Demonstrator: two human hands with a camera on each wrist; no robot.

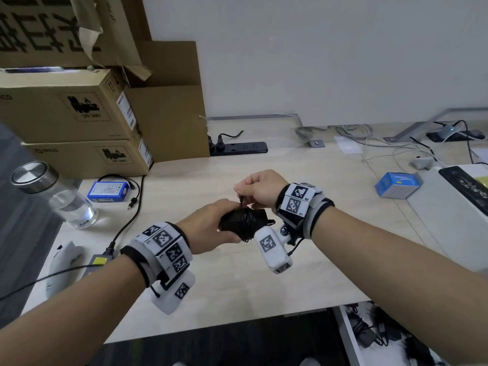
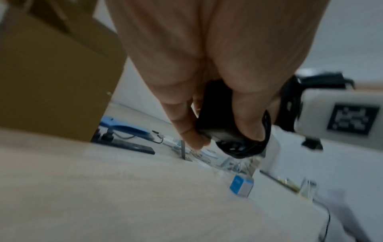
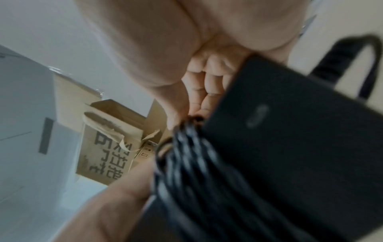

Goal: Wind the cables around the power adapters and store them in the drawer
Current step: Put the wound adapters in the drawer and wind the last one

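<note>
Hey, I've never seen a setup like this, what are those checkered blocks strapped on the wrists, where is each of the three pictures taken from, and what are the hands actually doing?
No machine here: a person works with two bare hands. The checkered blocks are marker bands with small cameras strapped to each wrist. The wide picture comes from a camera on the head, looking down at the desk. The other two come from the wrist cameras, looking along each hand, so they are close and blurry.

The left hand grips a black power adapter with its cable wound around it. The right hand pinches the cable's end plug just above the coils.

On the desk lie a blue battery pack, a clear bottle, cardboard boxes, a black power strip and a small blue box. An open drawer at lower right holds more black adapters.
</note>
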